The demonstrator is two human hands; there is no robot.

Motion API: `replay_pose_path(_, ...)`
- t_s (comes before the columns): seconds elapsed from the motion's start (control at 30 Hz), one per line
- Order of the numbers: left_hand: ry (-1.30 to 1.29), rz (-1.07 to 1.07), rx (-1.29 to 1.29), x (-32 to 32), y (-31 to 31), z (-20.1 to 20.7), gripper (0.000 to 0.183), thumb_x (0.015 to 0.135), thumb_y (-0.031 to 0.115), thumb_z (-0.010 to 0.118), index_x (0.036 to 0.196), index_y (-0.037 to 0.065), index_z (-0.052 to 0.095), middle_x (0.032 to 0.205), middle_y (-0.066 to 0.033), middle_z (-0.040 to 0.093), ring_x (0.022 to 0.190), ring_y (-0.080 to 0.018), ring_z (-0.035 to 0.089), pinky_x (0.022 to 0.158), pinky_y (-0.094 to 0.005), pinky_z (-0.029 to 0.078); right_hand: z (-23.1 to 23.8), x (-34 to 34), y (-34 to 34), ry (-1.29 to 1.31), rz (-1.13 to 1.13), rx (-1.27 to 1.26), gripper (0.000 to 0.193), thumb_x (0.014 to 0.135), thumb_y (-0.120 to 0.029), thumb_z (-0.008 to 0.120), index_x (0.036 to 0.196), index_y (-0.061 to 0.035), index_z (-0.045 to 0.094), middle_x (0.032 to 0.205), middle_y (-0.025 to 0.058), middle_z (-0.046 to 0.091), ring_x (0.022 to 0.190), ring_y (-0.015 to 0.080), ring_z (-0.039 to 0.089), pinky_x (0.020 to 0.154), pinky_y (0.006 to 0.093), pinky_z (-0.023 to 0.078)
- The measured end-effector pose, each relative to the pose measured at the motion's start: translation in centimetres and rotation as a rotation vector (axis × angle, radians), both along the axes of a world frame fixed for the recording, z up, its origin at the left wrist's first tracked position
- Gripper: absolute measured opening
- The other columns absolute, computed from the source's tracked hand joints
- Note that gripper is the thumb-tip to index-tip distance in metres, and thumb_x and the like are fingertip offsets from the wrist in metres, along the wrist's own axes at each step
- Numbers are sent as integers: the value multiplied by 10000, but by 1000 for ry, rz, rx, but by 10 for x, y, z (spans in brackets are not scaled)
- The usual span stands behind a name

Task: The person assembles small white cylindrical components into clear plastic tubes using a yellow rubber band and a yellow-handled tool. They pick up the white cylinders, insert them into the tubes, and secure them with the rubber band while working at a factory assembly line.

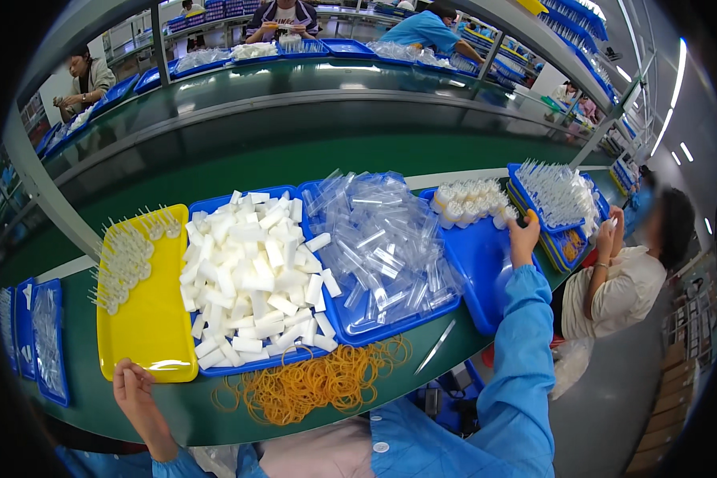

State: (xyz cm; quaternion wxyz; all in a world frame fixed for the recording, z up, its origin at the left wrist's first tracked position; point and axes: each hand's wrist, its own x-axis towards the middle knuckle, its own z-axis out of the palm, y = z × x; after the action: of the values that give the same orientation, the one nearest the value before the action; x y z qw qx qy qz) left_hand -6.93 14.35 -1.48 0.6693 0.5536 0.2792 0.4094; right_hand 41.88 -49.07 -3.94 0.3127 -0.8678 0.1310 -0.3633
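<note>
My right hand (523, 241) reaches over the right-hand blue tray (486, 295), beside clustered white foam-wrapped pieces (468, 202) standing at its far end. Its thumb and forefinger are apart, and I see nothing between them. My left hand (138, 398) is at the near edge of the yellow tray (139, 338), fingers loosely curled and apart, with nothing visible in them. Clear pieces with thin upright stems (123, 267) stand along that tray's far and left sides. White foam blocks (251, 271) heap up in one blue tray, clear plastic tubes (382, 247) in another.
Orange rubber bands (311, 386) lie at the near table edge, with metal tweezers (435, 347) to their right. Stacked trays of thin-stemmed pieces (546, 195) stand far right, near a seated person (625, 291). A metal post (52, 199) rises at left. More workers sit across the green table.
</note>
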Motion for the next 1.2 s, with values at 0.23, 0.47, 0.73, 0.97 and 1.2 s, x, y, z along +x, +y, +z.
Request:
replay_pose_path(0.23,411,177,626,12,39,15,265,919,135,548,1149,4,570,1060,-96,592,982,-189,554,887,-304,421,107,-80,144,-148,668,257,359,809,-68,628,1159,-8,576,1081,80,589,794,109,562,719,250,459)
replay_pose_path(0.47,649,199,1295,14,79,16,294,833,-8,537,1120,33,588,1121,-159,586,1072,-340,527,927,-398,416,132,-149,339,-67,1290,-500,87,731,-108,682,816,-91,689,855,84,616,878,279,566,780,394,443)
replay_pose_path(0.73,637,217,1393,27,102,7,307,742,-38,526,1014,61,629,1006,-126,634,950,-334,565,826,-410,450,55,-127,397,112,1244,-953,171,647,-136,679,809,-90,649,816,105,577,870,319,566,739,438,436)
replay_pose_path(0.97,686,175,1293,22,117,7,289,736,-41,552,991,61,639,985,-116,635,953,-322,566,835,-406,453,70,-144,391,-44,1224,-793,175,743,-69,629,915,-50,652,841,135,606,805,324,593,697,428,467)
replay_pose_path(1.2,654,128,1295,35,162,-16,241,758,-27,503,932,59,647,954,-161,622,926,-363,587,792,-424,482,168,-248,376,-98,1484,-241,424,737,70,612,1141,-56,623,985,115,670,782,206,638,719,308,502)
